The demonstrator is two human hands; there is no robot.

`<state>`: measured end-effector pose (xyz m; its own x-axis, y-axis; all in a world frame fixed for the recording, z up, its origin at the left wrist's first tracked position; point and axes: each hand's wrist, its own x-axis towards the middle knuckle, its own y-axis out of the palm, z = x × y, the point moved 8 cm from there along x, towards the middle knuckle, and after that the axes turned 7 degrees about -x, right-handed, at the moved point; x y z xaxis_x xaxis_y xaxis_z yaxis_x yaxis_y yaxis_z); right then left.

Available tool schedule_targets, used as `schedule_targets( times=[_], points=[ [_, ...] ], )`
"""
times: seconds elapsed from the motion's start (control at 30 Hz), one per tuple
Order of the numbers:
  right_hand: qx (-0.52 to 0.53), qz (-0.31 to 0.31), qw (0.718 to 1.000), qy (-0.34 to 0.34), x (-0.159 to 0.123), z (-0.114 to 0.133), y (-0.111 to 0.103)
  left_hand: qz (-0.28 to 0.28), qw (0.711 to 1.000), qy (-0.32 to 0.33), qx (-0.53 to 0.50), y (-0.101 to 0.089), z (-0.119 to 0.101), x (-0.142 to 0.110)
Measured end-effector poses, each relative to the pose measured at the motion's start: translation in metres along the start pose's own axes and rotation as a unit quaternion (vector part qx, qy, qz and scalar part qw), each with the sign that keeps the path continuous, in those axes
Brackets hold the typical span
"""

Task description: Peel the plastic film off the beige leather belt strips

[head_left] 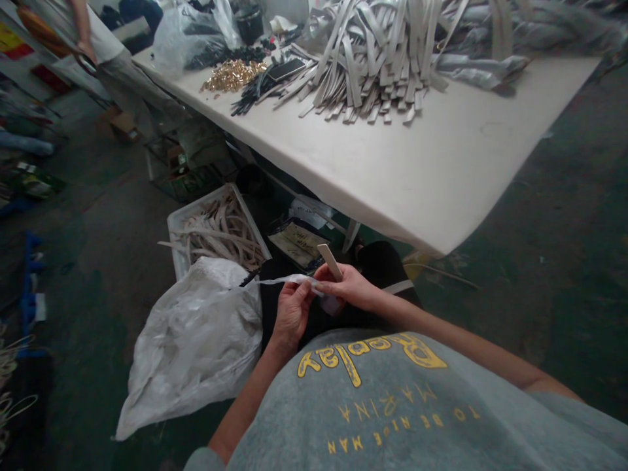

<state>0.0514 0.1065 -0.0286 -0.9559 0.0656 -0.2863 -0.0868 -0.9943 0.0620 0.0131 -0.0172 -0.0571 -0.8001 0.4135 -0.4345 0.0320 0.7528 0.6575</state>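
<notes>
In the head view, both hands are close together over my lap. My right hand (350,286) is closed around a flat beige strap (330,261), whose end sticks up past the fingers. My left hand (293,306) pinches a thin, clear plastic strip (277,280) between thumb and fingers. This plastic runs left from the fingertips towards a white sack (196,353) filled with crumpled clear plastic. Where the plastic meets the strap, the fingers hide the detail. Another pale strap piece (398,287) lies across my dark-clothed leg.
A white-topped table (432,170) stands ahead, its corner near my knees. On it are a heap of beige straps (377,65), dark strips (260,85) and gold metal pieces (233,75). A white bin (177,245) of straps sits left. A person (112,59) stands far left.
</notes>
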Motion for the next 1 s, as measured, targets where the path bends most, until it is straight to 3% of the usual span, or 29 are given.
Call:
schedule_targets(
  times=[0.33,0.6,0.73,0.9,0.93,1.0],
  points=[
    [0.035,-0.002,0.999,0.028,0.000,-0.006,0.000,0.012,1.000,0.000,0.003,0.001,0.001,0.000],
    [0.002,-0.020,1.000,-0.009,0.002,-0.001,-0.004,0.045,0.999,-0.025,-0.013,0.007,0.006,-0.003],
    [-0.016,-0.032,0.999,-0.018,0.000,0.004,-0.013,0.004,0.999,-0.028,-0.015,-0.001,0.006,0.001],
    [-0.084,0.171,0.981,0.022,-0.020,-0.002,0.003,-0.058,0.998,0.006,-0.037,-0.009,-0.005,0.008],
    [-0.085,0.194,0.977,0.037,-0.024,-0.008,0.006,-0.061,0.997,0.010,-0.037,-0.009,-0.007,0.008],
    [-0.074,0.183,0.979,0.055,-0.025,-0.017,0.007,-0.064,0.997,0.011,-0.035,-0.009,-0.008,0.010]
  ],
)
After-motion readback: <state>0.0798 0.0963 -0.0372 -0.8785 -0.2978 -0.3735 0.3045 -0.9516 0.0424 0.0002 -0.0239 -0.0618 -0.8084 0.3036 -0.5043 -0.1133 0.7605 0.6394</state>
